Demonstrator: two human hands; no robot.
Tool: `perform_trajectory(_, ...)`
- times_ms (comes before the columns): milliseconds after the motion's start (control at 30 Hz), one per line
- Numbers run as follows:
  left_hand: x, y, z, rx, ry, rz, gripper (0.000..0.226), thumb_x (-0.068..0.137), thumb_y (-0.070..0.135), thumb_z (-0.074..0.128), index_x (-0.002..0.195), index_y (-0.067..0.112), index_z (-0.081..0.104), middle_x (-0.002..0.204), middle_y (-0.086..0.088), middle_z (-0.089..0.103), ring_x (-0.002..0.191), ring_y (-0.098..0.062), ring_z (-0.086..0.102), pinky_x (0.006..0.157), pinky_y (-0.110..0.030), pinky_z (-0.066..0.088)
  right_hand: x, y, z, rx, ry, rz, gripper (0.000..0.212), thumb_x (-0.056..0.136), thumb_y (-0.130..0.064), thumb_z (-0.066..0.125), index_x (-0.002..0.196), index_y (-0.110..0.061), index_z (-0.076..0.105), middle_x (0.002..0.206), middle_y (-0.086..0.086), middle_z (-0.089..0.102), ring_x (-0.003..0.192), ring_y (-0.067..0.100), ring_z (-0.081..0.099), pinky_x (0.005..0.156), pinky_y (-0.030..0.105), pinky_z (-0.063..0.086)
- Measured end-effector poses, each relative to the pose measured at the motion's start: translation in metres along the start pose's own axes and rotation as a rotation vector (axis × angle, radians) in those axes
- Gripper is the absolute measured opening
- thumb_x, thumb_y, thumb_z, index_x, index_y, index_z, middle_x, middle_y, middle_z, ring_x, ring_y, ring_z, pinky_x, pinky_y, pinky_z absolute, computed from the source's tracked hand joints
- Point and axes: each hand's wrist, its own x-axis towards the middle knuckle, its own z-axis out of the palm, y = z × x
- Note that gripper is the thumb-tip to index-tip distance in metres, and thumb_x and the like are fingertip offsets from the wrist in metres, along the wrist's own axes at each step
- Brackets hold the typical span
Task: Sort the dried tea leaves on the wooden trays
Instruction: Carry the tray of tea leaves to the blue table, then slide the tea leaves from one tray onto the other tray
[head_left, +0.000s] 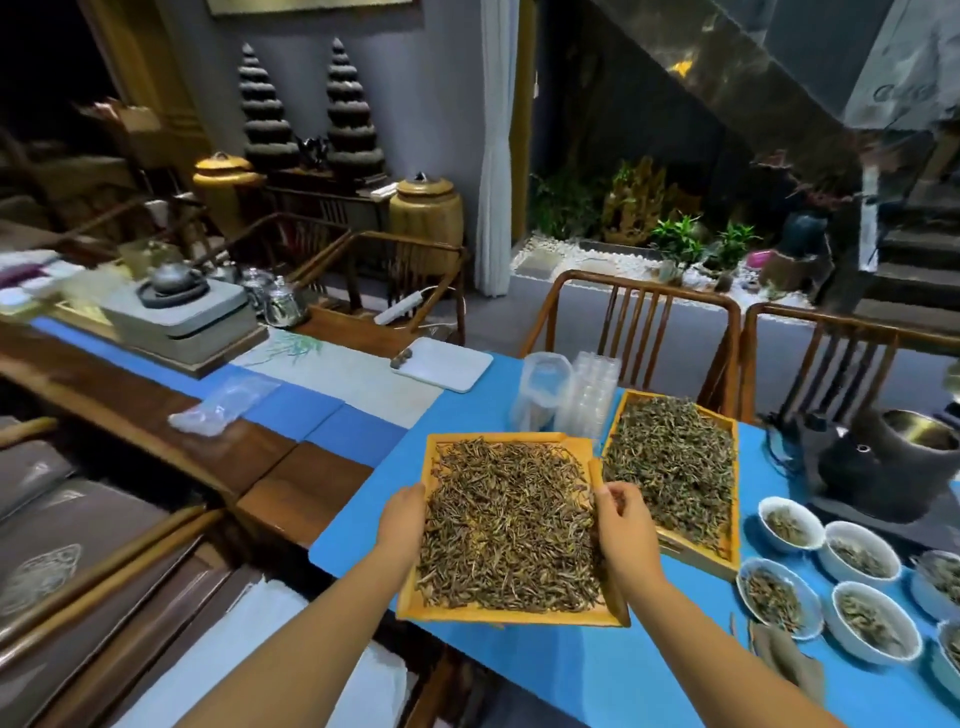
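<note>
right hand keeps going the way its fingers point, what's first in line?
Likely the right tray. The right hand grips the near tray's right rim, fingers pointing up and away, towards that tray's left rim just beyond. Depth is unclear.

Two leaf-filled wooden trays (506, 613) (724, 558) side by side, near one perhaps lifted.

No legible text, label, brand, number or sign anywhere in view.
</note>
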Motion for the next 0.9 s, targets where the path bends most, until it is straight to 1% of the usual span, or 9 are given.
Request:
perform_trajectory(67, 0.010, -0.001, -0.002, 0.001, 0.001, -0.050, 0.029, 0.101, 0.016, 0.034, 0.106, -0.001, 0.057, 0.083, -0.010, 0.058, 0.074, -0.020, 0.056, 0.068, -0.030, 0.046, 0.015, 0.004, 0.017, -0.008, -0.054, -0.016, 0.017, 0.098, -0.030, 0.041, 0.098, -0.015, 0.050, 0.077, 0.004, 0.056, 0.066, 0.016, 0.050, 0.051, 0.029, 0.032)
perform_trajectory(133, 0.023, -0.007, -0.004, -0.019, 0.034, -0.127, 0.036, 0.101, 0.021, 0.031, 0.106, -0.004, 0.057, 0.094, -0.024, 0.056, 0.083, -0.030, 0.055, 0.071, -0.035, 0.040, 0.031, 0.009, 0.032, -0.023, -0.112, -0.031, 0.017, 0.098, -0.028, 0.040, 0.099, -0.014, 0.049, 0.082, 0.007, 0.058, 0.069, 0.018, 0.051, 0.054, 0.028, 0.035)
perform_trajectory(233, 0.033, -0.019, -0.006, -0.027, 0.080, -0.174, 0.025, 0.099, 0.024, 0.032, 0.091, 0.007, 0.049, 0.089, -0.017, 0.046, 0.078, -0.026, 0.043, 0.067, -0.036, 0.030, 0.050, 0.019, 0.054, -0.056, -0.189, -0.026, 0.020, 0.099, -0.027, 0.038, 0.106, -0.012, 0.049, 0.076, 0.005, 0.055, 0.068, 0.020, 0.051, 0.060, 0.034, 0.036)
perform_trajectory(400, 0.044, -0.042, -0.015, -0.069, 0.169, -0.226, 0.033, 0.098, 0.023, 0.032, 0.091, 0.003, 0.058, 0.094, -0.021, 0.056, 0.084, -0.029, 0.054, 0.079, -0.040, 0.042, 0.065, 0.033, 0.086, -0.110, -0.306, -0.001, 0.020, 0.099, -0.027, 0.038, 0.108, -0.012, 0.048, 0.077, 0.015, 0.057, 0.061, 0.024, 0.048, 0.056, 0.034, 0.031)
perform_trajectory(467, 0.046, -0.048, -0.017, -0.072, 0.225, -0.252, 0.035, 0.098, 0.024, 0.033, 0.099, 0.001, 0.059, 0.101, -0.023, 0.061, 0.094, -0.033, 0.059, 0.088, -0.043, 0.045, 0.067, 0.038, 0.095, -0.130, -0.350, -0.009, 0.016, 0.099, -0.026, 0.037, 0.103, -0.014, 0.046, 0.075, 0.015, 0.056, 0.058, 0.027, 0.048, 0.053, 0.034, 0.030)
perform_trajectory(533, 0.048, -0.055, -0.018, -0.053, 0.248, -0.249, 0.037, 0.099, 0.025, 0.032, 0.103, -0.002, 0.059, 0.101, -0.021, 0.061, 0.096, -0.033, 0.059, 0.085, -0.040, 0.043, 0.068, 0.043, 0.102, -0.162, -0.386, -0.011, 0.011, 0.099, -0.027, 0.037, 0.102, -0.018, 0.043, 0.072, 0.010, 0.053, 0.061, 0.031, 0.052, 0.052, 0.034, 0.030)
perform_trajectory(667, 0.059, -0.071, -0.019, -0.009, 0.271, -0.244, 0.032, 0.097, 0.023, 0.032, 0.088, 0.004, 0.056, 0.095, -0.020, 0.059, 0.087, -0.028, 0.056, 0.080, -0.038, 0.042, 0.068, 0.060, 0.116, -0.170, -0.424, 0.005, 0.011, 0.099, -0.028, 0.036, 0.103, -0.021, 0.043, 0.062, 0.003, 0.047, 0.054, 0.021, 0.047, 0.048, 0.032, 0.030)
perform_trajectory(767, 0.071, -0.083, -0.017, 0.005, 0.282, -0.247, 0.037, 0.098, 0.024, 0.033, 0.098, 0.000, 0.060, 0.100, -0.021, 0.063, 0.097, -0.033, 0.060, 0.090, -0.044, 0.046, 0.073, 0.073, 0.124, -0.163, -0.429, 0.020, 0.008, 0.099, -0.027, 0.037, 0.099, -0.023, 0.043, 0.064, 0.003, 0.049, 0.057, 0.022, 0.047, 0.050, 0.032, 0.031)
perform_trajectory(900, 0.085, -0.094, -0.011, 0.044, 0.286, -0.228, 0.035, 0.100, 0.025, 0.033, 0.104, 0.005, 0.061, 0.107, -0.013, 0.063, 0.097, -0.027, 0.056, 0.081, -0.034, 0.039, 0.081, 0.090, 0.130, -0.197, -0.439, 0.029, 0.010, 0.098, -0.027, 0.039, 0.100, -0.021, 0.045, 0.058, 0.001, 0.047, 0.051, 0.017, 0.046, 0.048, 0.031, 0.031)
